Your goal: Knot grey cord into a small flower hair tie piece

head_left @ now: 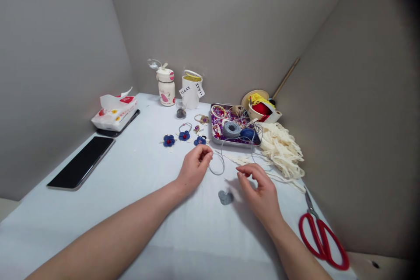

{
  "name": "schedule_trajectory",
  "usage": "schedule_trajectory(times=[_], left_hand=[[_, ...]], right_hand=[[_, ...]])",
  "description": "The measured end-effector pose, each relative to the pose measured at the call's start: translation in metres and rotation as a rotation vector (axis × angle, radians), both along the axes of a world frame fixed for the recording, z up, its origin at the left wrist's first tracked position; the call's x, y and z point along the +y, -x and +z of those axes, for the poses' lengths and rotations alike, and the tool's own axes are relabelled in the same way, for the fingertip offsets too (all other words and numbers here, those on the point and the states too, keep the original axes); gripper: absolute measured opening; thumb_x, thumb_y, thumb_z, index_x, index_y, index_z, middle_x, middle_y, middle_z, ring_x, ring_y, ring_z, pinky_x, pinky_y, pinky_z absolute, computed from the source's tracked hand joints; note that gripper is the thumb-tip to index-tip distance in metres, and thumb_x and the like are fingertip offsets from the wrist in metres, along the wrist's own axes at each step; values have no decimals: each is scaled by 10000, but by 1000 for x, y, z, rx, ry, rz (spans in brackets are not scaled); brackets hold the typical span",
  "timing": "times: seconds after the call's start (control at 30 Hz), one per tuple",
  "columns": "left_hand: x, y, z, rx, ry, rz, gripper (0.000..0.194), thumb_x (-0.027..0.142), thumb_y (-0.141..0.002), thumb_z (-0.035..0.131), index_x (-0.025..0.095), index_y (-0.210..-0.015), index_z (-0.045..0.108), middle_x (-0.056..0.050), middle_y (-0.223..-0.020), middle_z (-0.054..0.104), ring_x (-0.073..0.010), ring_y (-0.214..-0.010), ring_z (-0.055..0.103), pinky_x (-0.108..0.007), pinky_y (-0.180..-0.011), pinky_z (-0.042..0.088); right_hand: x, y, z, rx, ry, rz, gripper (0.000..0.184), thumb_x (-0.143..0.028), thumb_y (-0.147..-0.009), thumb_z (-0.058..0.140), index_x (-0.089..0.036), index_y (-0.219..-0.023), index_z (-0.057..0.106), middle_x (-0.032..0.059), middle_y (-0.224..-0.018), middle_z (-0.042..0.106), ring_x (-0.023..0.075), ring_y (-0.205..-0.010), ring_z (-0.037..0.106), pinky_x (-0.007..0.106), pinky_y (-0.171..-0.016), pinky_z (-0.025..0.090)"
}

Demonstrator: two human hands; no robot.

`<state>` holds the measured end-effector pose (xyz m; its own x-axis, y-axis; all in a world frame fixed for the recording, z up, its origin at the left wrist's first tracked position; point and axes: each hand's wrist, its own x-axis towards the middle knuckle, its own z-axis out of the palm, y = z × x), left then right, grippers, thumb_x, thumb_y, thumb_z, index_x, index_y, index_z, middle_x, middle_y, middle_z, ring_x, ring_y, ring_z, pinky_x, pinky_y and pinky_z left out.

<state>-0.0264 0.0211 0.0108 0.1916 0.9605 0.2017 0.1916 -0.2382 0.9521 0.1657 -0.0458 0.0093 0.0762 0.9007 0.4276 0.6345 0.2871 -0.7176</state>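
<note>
My left hand (196, 167) is closed in a pinch on a thin grey cord (223, 164), which loops over the table towards the tray. To its right, my right hand (259, 188) hovers with thumb and forefinger slightly apart and nothing visible between them. Below and left of those fingertips lies a small grey petal-shaped piece (225, 197). A grey cord roll (231, 129) and a blue cord roll (247, 134) sit in a metal tray (234, 143) of beads. Beyond my left hand are blue flower ornaments (169, 140), some on cord loops.
Cream lace trim (282, 151) is heaped right of the tray, near a bowl of yarn (262, 109). Red-handled scissors (323, 240) lie at the right edge. A phone (82, 162) and tissue pack (114, 113) are at left; a bottle (166, 89) and white canister (191, 94) stand behind.
</note>
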Motion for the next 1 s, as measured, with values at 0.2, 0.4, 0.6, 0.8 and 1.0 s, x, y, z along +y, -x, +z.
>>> schedule_trajectory(times=[0.2, 0.4, 0.6, 0.8, 1.0], left_hand=[[3, 2, 2, -47, -37, 28, 92, 249, -887, 436, 194, -863, 506, 7, -776, 536, -114, -646, 462, -230, -609, 393], [3, 4, 4, -28, -70, 42, 89, 251, -893, 437, 197, -865, 502, 13, -766, 523, -117, -661, 468, -234, -641, 403], [8, 4, -3, 112, -128, 59, 97, 228, -903, 426, 196, -869, 511, -16, -843, 569, -149, -788, 527, -271, -735, 430], [1, 2, -1, 380, -388, 120, 264, 154, -830, 528, 203, -1089, 538, -95, -1248, 517, -241, -1204, 433, -413, -1042, 329], [-7, -1, 2, 316, -426, -115, 257, 146, -882, 455, 198, -1123, 528, -90, -1200, 556, -208, -1169, 469, -375, -1034, 364]], right_hand=[[15, 8, 25, -42, 50, 77, 191, -299, -925, 465, -226, -1002, 623, 74, -1032, 630, 213, -985, 568, 329, -834, 433], [53, 18, 30, 81, 284, 166, 229, -369, -854, 563, -206, -979, 663, 60, -1011, 679, 189, -827, 602, 304, -730, 455], [63, 27, 6, 356, 359, 195, 226, -395, -771, 650, -172, -806, 659, 21, -756, 650, 144, -666, 552, 271, -643, 441], [60, 29, -8, 451, 424, 186, 250, -422, -767, 646, -180, -831, 653, 1, -712, 595, 125, -589, 493, 238, -518, 407], [55, 34, -10, 488, 425, 298, 177, -352, -783, 619, -175, -791, 622, -24, -645, 551, 103, -538, 450, 237, -515, 381]])
